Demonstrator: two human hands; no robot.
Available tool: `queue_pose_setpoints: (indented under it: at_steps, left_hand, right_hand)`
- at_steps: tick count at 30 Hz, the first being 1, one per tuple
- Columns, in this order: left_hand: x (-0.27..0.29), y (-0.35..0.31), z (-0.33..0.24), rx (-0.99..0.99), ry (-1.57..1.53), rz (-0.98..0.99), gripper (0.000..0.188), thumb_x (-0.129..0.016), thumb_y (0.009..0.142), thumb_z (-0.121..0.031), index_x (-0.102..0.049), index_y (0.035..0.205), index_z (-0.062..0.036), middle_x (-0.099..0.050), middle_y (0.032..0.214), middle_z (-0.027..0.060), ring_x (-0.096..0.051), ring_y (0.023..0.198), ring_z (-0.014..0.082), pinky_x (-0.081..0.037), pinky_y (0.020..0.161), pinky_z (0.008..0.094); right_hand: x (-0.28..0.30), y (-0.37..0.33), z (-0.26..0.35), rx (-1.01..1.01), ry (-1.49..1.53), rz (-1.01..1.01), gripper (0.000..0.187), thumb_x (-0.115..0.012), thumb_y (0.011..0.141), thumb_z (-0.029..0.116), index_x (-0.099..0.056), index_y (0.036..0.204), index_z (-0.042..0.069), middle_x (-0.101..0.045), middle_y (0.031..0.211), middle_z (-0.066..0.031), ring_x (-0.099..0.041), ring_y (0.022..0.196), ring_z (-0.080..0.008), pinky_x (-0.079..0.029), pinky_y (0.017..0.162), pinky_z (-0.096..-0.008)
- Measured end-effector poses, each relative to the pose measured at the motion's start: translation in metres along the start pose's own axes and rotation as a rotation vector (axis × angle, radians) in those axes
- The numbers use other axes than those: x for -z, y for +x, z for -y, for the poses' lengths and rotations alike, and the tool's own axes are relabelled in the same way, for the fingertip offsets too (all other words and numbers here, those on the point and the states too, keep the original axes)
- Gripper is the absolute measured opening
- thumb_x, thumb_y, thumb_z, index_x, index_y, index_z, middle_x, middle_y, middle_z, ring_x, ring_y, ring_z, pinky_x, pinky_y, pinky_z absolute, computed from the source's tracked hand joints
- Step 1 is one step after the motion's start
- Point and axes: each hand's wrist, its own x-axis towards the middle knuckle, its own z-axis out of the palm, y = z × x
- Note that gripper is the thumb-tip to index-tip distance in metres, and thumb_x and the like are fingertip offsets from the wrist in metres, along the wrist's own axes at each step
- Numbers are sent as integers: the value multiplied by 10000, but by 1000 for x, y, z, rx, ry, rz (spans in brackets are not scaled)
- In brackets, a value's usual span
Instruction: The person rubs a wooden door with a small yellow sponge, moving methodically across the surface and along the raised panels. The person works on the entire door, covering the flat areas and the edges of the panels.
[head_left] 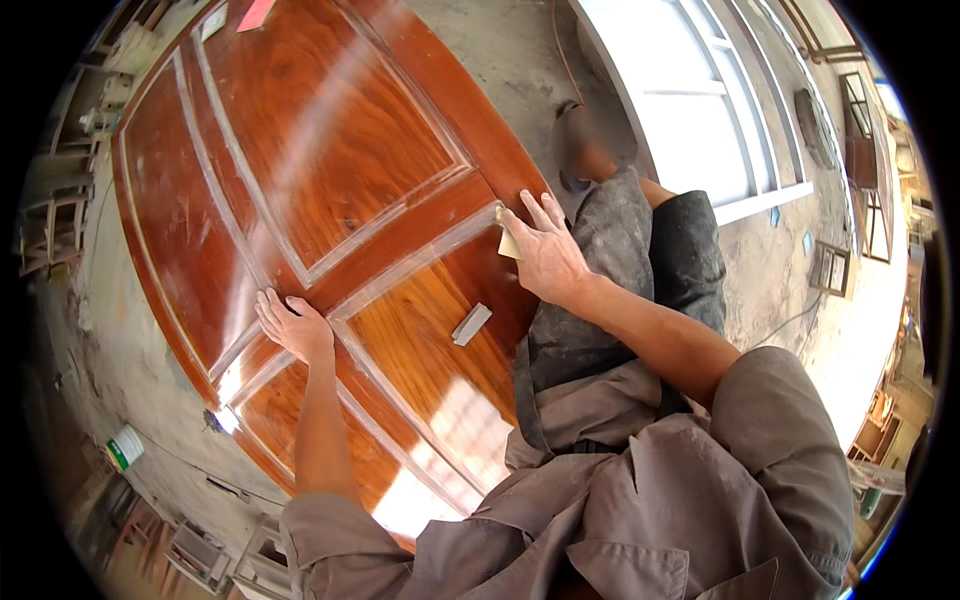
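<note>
A large, glossy red-brown wooden door [400,210] with recessed panels lies in front of me. Whitish, dusty strips run along its mouldings. My right hand [548,258] is at the door's right side, with a small piece of yellow sandpaper [509,243] under its thumb side at a moulding corner. The other fingers of that hand reach over the door's edge. Farther left, my left hand [295,328] rests on the wood where mouldings meet, fingers extended and holding nothing. A folded grey abrasive piece [471,324] lies on the lighter panel between my forearms.
Close by on the right, another person in dark, dusty clothes [600,240] bends beside a white-painted frame [690,100]. A pink sheet [256,13] lies at the door's far end. A white and green bucket [124,447] stands on the floor at left, near wooden stools [200,555].
</note>
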Motion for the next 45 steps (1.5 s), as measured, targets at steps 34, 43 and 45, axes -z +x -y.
queue_pose_setpoints:
  at_steps: [34, 43, 45]
  left_hand:
    - [17, 0, -1, -43, -5, -75, 482, -490, 1052, -181, -506, 1500, -1, -458, 1625, 183, -360, 1539, 388, -253, 1283, 543]
    - [9, -5, -12, -31, -32, -50, 470, -485, 1054, -175, -513, 1493, -10, -453, 1629, 173, -356, 1544, 381, -251, 1285, 549]
    - [16, -8, -3, -10, -3, -47, 470, -486, 1055, -174, -512, 1495, -13, -445, 1636, 169, -347, 1549, 377, -249, 1287, 547]
  right_hand:
    - [8, 149, -33, 578, 97, 84, 468, -742, 767, 17, -734, 1213, 162, -647, 1290, -140, -503, 1387, -347, -237, 1316, -540]
    - [-36, 149, 34, 725, 43, 217, 735, -749, 702, 11, -628, 1397, 218, -578, 1456, -109, -388, 1513, -326, -248, 1320, -525]
    - [-7, 144, -8, 628, -54, 215, 807, -763, 732, 25, -561, 1490, 214, -544, 1526, -87, -353, 1543, -329, -229, 1328, -521]
